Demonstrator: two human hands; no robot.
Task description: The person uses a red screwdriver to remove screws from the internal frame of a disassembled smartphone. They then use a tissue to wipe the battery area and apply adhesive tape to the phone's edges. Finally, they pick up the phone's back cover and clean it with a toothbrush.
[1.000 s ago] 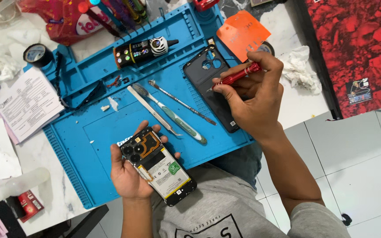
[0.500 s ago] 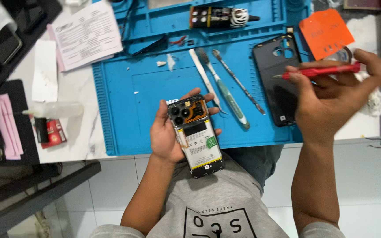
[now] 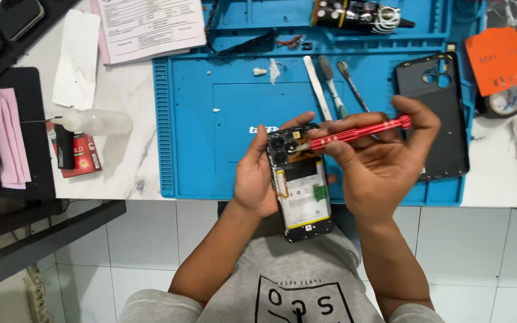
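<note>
— What lies in front of you, from the big things down?

— One blue work mat (image 3: 210, 119) covers the white table (image 3: 121, 155). On the mat there is one black back cover (image 3: 435, 119), lying apart at the right, I think so that it stays out of the way. Above my hands lie three thin pry tools (image 3: 324, 84), side by side and within reach.

— And the phone?

— One opened phone (image 3: 300, 185) is in my left hand (image 3: 255, 179), held above the near edge of the mat. The fingers wrap around its left side and behind it, so the open inside faces up to me.

— Your other hand?

— My right hand (image 3: 378, 161) closes on one red screwdriver (image 3: 354, 133). The fingers pinch the shaft and the index finger presses on its far end, I judge to keep it steady. Its tip touches the phone beside the camera block.
</note>
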